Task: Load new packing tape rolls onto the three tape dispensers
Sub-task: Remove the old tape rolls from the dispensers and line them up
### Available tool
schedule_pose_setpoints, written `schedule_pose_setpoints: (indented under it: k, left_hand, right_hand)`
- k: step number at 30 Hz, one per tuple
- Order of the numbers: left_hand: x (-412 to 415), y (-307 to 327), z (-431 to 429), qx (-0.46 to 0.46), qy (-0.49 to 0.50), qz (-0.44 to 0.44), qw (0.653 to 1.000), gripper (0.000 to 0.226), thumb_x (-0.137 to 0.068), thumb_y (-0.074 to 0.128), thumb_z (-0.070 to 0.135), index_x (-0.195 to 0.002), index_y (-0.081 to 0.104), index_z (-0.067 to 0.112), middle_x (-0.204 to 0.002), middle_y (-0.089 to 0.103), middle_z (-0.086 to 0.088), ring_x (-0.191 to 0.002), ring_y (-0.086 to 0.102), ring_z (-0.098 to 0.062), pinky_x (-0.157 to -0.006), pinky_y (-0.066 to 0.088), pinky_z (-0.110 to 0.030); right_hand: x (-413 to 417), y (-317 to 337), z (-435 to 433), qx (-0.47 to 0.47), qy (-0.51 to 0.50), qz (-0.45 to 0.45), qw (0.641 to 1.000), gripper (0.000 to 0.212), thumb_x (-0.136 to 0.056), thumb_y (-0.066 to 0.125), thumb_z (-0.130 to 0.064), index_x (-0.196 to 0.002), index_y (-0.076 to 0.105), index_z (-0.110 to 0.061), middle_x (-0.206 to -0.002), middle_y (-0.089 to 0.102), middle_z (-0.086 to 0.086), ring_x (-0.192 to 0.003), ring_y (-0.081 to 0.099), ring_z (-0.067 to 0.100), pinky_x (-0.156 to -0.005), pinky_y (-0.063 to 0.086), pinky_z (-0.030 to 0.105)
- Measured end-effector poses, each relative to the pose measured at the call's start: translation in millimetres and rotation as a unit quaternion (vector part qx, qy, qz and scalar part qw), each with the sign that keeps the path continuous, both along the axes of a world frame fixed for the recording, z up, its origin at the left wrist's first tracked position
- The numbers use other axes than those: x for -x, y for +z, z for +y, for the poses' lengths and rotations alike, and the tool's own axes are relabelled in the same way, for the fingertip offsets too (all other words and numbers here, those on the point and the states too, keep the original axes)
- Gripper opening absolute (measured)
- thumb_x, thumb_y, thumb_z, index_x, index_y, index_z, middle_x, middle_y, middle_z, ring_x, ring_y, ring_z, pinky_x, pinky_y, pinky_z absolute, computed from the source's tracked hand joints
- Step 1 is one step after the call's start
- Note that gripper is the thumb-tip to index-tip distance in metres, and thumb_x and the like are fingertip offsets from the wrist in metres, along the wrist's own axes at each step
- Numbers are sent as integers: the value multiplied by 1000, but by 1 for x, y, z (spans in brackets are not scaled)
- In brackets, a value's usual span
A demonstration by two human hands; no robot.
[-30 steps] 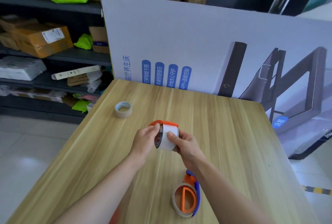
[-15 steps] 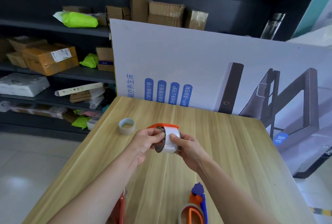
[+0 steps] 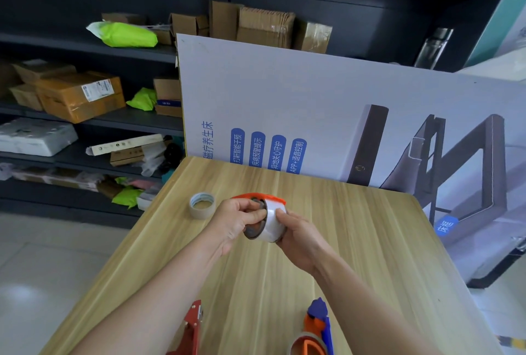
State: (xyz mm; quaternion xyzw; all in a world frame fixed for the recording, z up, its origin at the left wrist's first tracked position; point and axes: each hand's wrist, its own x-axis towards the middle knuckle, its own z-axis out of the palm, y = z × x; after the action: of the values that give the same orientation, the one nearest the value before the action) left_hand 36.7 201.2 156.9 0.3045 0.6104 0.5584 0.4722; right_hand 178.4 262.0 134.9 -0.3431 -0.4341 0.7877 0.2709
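1. At the near table [image 3: 370,255] edge lie a red dispenser [image 3: 191,329] and an orange and blue dispenser [image 3: 316,329], both lengthwise, tips pointing away from the person.
2. Above mid-table, the left hand [image 3: 236,221] and right hand [image 3: 301,240] both grip a white tape roll [image 3: 273,222] sitting in an orange dispenser [image 3: 263,196]. The roll's axis runs left to right, its core facing left.
3. Further left, a loose tape roll [image 3: 201,205] lies flat, hole upward.
4. A printed board [image 3: 284,98] stands behind.
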Motion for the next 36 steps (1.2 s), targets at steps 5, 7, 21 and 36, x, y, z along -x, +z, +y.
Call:
schedule_pose_setpoints:
  k: [5,7,21,36]
  left_hand:
    - [2,6,0,6,-25,-43,999,8,-83,69,9,-76,73,10,-65,68,-3,-65,57,-18,-65,39,-30]
    - [0,9,0,7,-34,-74,997,10,-85,67,11,-77,72,8,-63,67,-3,-61,56,-16,-60,38,-27]
    - [-19,7,2,-75,76,252,962,19,-72,80,14,-73,61,17,-81,58,5,-69,53,-8,-65,40,-19]
    - [-14,-8,-11,-130,-45,580,803,10,-85,64,14,-93,69,13,-86,59,2,-74,57,-19,-60,35,-27]
  right_hand:
    - [1,6,0,-44,-4,31,999,54,-85,68,-30,-125,59,5,-122,63,29,-106,63,40,-100,48,54]
    - [2,7,1,-46,-9,32,998,63,-75,78,-34,-121,61,5,-120,64,30,-104,63,41,-99,47,59]
    - [2,12,3,-120,-69,-111,984,54,-91,58,-49,-112,60,0,-99,69,16,-84,66,27,-81,56,39]
    - [-2,16,18,-67,-109,-203,971,28,-74,76,-25,-85,67,-2,-75,63,10,-66,65,23,-64,59,32]
